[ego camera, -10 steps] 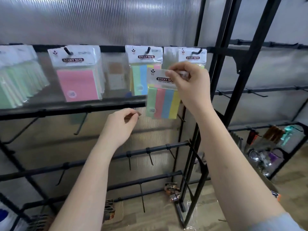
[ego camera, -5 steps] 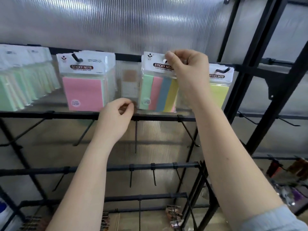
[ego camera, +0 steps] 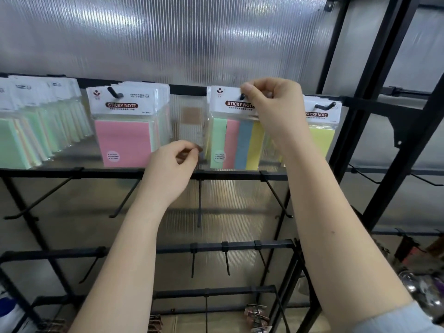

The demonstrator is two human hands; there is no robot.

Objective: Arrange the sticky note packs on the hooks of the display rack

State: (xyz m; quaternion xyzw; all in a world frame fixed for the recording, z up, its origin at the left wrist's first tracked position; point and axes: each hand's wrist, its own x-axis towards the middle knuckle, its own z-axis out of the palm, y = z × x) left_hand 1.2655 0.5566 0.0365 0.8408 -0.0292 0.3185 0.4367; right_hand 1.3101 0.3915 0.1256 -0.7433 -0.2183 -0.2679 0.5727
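Observation:
My right hand (ego camera: 274, 109) pinches the white header card of a striped sticky note pack (ego camera: 234, 143), green, pink, blue and yellow, at the tip of a black hook on the top bar of the display rack (ego camera: 187, 88). The pack hangs upright in front of other packs on that hook. My left hand (ego camera: 171, 169) hovers below and left of it with fingers loosely curled, holding nothing. A pink pack (ego camera: 123, 138) hangs on the hook to the left, a yellow pack (ego camera: 320, 133) on the hook to the right, and several green packs (ego camera: 28, 131) fill the far left.
Lower black bars (ego camera: 96, 174) carry bare hooks angled toward me. A thick black upright post (ego camera: 355, 131) stands right of the yellow pack. Ribbed translucent panel forms the back wall. Binder clips lie near the floor at the bottom.
My right hand lifted the striped pack from below the top bar up to the hook tip. My left hand rose with it and stays close below, holding nothing.

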